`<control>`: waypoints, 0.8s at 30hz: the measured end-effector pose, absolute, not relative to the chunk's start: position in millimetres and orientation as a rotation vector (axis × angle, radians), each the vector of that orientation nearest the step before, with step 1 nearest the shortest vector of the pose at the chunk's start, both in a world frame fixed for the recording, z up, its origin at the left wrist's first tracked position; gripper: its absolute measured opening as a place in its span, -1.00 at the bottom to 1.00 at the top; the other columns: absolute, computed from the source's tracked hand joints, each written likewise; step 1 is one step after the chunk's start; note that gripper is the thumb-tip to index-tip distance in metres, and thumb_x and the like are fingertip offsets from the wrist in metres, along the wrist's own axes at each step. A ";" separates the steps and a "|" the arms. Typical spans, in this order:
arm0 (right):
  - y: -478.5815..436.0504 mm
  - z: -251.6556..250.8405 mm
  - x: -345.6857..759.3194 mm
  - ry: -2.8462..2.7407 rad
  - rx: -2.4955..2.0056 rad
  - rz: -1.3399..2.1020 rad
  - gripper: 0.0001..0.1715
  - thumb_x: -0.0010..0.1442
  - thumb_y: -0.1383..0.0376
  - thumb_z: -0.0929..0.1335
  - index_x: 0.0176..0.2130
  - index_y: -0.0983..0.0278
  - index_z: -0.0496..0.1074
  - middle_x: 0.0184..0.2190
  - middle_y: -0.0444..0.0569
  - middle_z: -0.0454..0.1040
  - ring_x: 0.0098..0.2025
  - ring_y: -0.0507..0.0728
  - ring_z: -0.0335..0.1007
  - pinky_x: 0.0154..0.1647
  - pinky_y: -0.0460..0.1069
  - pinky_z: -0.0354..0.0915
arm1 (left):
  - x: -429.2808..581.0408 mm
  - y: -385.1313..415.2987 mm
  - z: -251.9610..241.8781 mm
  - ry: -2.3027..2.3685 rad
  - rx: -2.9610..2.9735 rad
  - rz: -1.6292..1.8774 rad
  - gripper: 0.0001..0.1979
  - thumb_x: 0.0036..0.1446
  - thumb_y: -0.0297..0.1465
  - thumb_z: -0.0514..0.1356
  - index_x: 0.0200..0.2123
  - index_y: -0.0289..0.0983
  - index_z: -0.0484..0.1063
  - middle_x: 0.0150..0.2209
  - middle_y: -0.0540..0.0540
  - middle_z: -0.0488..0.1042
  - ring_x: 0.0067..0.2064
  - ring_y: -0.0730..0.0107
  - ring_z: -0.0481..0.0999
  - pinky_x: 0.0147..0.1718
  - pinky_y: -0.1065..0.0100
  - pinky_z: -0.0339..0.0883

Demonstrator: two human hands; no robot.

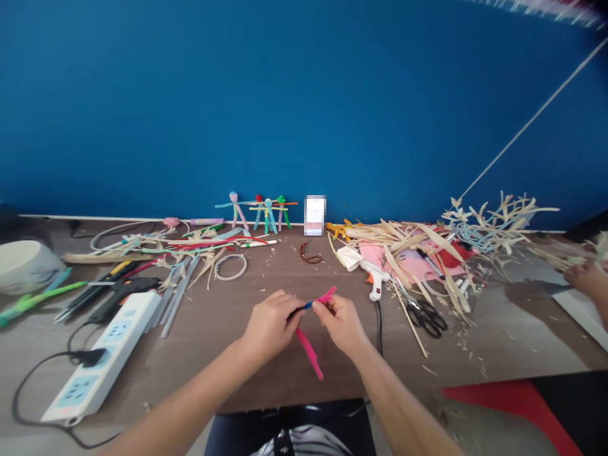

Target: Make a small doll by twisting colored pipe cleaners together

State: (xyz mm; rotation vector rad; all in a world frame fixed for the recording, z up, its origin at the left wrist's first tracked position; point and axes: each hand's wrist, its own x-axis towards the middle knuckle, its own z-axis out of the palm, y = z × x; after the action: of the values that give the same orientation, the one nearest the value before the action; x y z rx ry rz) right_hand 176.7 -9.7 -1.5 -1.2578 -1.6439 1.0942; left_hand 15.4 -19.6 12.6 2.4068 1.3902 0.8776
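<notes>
My left hand and my right hand meet over the middle of the brown table, both with fingers pinched. Between them they hold a pink pipe cleaner that hangs down toward me, with a second pink end sticking up to the right. A short blue piece wraps the spot where the fingers meet. Several small pipe-cleaner figures stand against the blue wall behind.
A white power strip with a black plug lies at the left, beside pens and a black glue gun. A white glue gun, black scissors and dried straw strips fill the right. Another person's hand shows at the far right.
</notes>
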 end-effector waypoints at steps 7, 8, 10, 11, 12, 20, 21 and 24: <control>-5.9 0.4 174.4 -1.621 -1.214 1.103 -0.68 0.05 0.18 0.25 -0.61 0.32 0.22 -0.71 -0.24 0.06 -0.64 -0.08 -0.07 -0.64 -0.15 -0.06 | 19.7 -9.8 15.7 1.166 1.470 0.787 -0.74 0.01 -0.30 0.08 -0.40 -0.37 0.46 -0.63 0.03 0.32 -0.63 0.59 0.17 -0.64 0.51 0.02; -5.6 0.6 174.1 -1.632 -1.210 1.096 -0.68 0.06 0.18 0.25 -0.60 0.32 0.23 -0.71 -0.24 0.07 -0.64 -0.08 -0.06 -0.64 -0.15 -0.06 | 20.2 -8.6 15.2 1.153 1.385 0.803 -0.73 -0.01 -0.29 0.09 -0.42 -0.38 0.46 -0.64 0.03 0.32 -0.64 0.61 0.16 -0.65 0.52 0.01; -5.4 0.8 173.3 -1.660 -1.215 1.074 -0.69 0.07 0.18 0.24 -0.57 0.33 0.29 -0.70 -0.22 0.13 -0.63 -0.07 -0.01 -0.62 -0.15 -0.03 | 21.2 -6.8 14.1 1.153 1.271 0.853 -0.76 -0.07 -0.31 0.15 -0.42 -0.38 0.47 -0.61 0.01 0.35 -0.60 0.60 0.20 -0.62 0.53 0.04; -5.6 0.7 172.9 -1.679 -1.218 1.064 -0.70 0.07 0.19 0.24 -0.55 0.33 0.32 -0.68 -0.20 0.18 -0.62 -0.06 0.02 -0.61 -0.15 -0.01 | 21.6 -6.3 13.5 1.153 1.233 0.874 -0.77 -0.09 -0.32 0.17 -0.41 -0.38 0.48 -0.59 0.00 0.37 -0.58 0.59 0.23 -0.60 0.53 0.07; -5.9 0.6 172.6 -1.698 -1.220 1.058 -0.70 0.08 0.19 0.23 -0.53 0.34 0.34 -0.67 -0.19 0.22 -0.61 -0.05 0.05 -0.60 -0.15 0.01 | 22.1 -6.1 12.8 1.152 1.209 0.889 -0.78 -0.11 -0.34 0.19 -0.41 -0.38 0.48 -0.57 -0.01 0.38 -0.55 0.57 0.26 -0.58 0.52 0.10; -19.0 9.2 173.4 -1.851 -1.268 0.955 -0.80 0.13 0.25 0.20 -0.33 0.28 0.35 -0.58 -0.17 0.33 -0.57 -0.03 0.14 -0.54 -0.14 0.04 | 24.9 -8.6 10.8 1.296 1.384 0.935 -0.74 -0.06 -0.31 0.13 -0.37 -0.38 0.46 -0.58 -0.04 0.38 -0.57 0.50 0.32 -0.62 0.49 0.16; -21.6 12.1 174.3 -1.897 -1.290 0.906 -0.83 0.11 0.28 0.22 -0.29 0.27 0.34 -0.57 -0.17 0.33 -0.56 -0.03 0.15 -0.53 -0.14 0.04 | 24.8 -9.0 11.9 1.327 1.469 0.953 -0.76 -0.05 -0.32 0.12 -0.38 -0.37 0.46 -0.57 -0.05 0.39 -0.56 0.49 0.32 -0.60 0.48 0.18; -28.0 20.9 177.7 -2.050 -1.359 0.691 -0.84 0.07 0.38 0.23 -0.27 0.27 0.32 -0.52 -0.14 0.35 -0.50 0.00 0.21 -0.49 -0.12 0.03 | 24.9 -10.3 14.6 1.388 1.751 0.996 -0.81 -0.01 -0.36 0.09 -0.41 -0.32 0.46 -0.53 -0.05 0.40 -0.49 0.46 0.36 -0.51 0.47 0.21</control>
State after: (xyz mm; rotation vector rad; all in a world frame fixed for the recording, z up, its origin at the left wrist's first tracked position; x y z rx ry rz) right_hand 177.7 -28.0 20.9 -1.3591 -2.0502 0.6908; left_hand 24.9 -10.3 14.6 1.7513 1.3876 0.9956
